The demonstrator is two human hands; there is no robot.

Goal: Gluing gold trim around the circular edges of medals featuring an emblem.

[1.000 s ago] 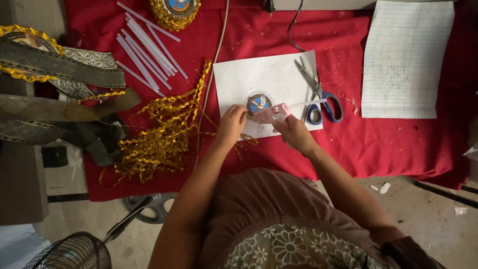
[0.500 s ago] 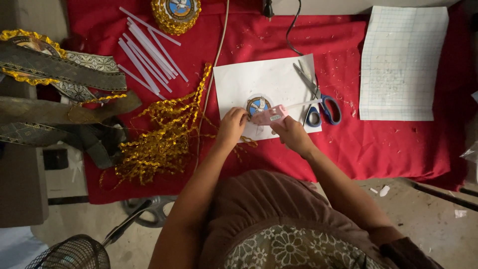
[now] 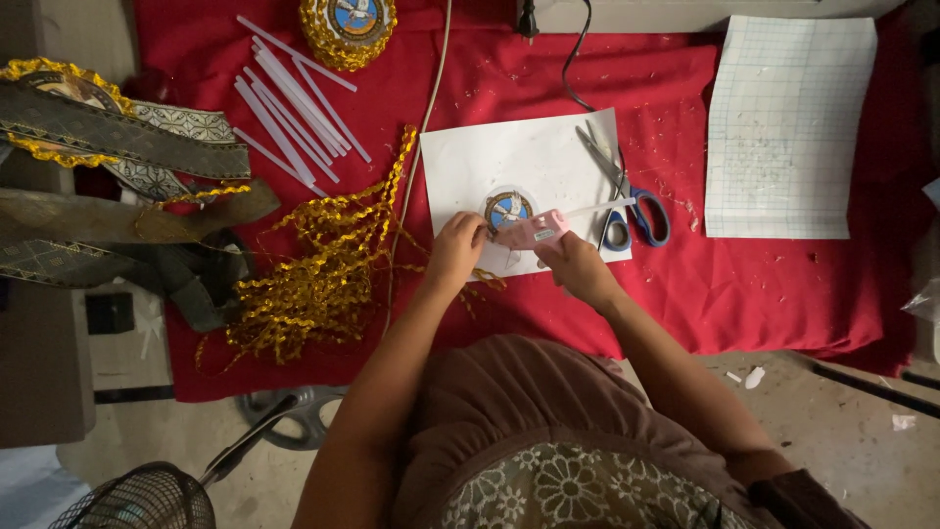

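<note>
- Little has moved since the earlier frames: both hands stay at the same spot on the white sheet, with the pink glue gun (image 3: 534, 230) still laid between them and only the view shifted slightly.
- Its long axis runs nearly left to right across the view, with a slight tilt; the nozzle points left toward the round emblem (image 3: 508, 209), and a clear glue stick (image 3: 597, 208) juts out of the back end toward the right.
- The right hand (image 3: 578, 266) wraps the gun's handle, fingers curled closed around it.
- The left hand (image 3: 455, 250) sits just beside the emblem, fingertips pressed together at its left edge, seemingly pinching the disc or a bit of trim there; which one cannot be told.
- Judging by how things lie, the emblem looks bare of gold edging, so the gluing seems at an early stage, while a finished-looking gold-trimmed badge (image 3: 349, 24) lies at the top of the cloth.
- Under the emblem lies a white paper sheet (image 3: 490, 162), with blue-handled scissors (image 3: 627, 196) touching its right side.
- Gold braid (image 3: 313, 274) is heaped to the left, and a bundle of spare glue sticks (image 3: 289, 93) lies above it.
- Everything rests on a red cloth (image 3: 744, 284), with a lined page (image 3: 788, 127) at the right.
</note>
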